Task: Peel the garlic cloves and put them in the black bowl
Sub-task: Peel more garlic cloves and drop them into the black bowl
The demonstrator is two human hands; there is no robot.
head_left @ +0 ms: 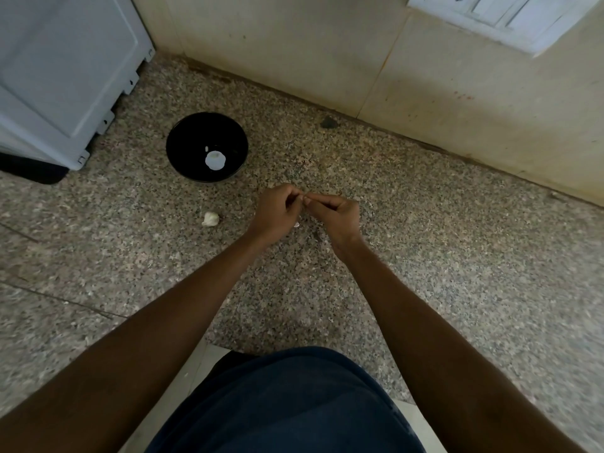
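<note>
— Why are you holding your hands so close together over the counter (408,230)?

— I am pinching one garlic clove (304,200) between them, I think. My left hand (277,212) and my right hand (336,217) are both curling their fingers around it, fingertips meeting, so I can pull the skin off. The clove itself is almost hidden.

— And the black bowl (178,158)?

— It is standing near, to the left and further from me, so I am reaching it easily. Peeled white garlic (215,160) is already lying inside. Another garlic piece (210,219) is waiting on the counter, just beside my left hand.

— Any writing to read?

— No, I am seeing no label anywhere.
</note>
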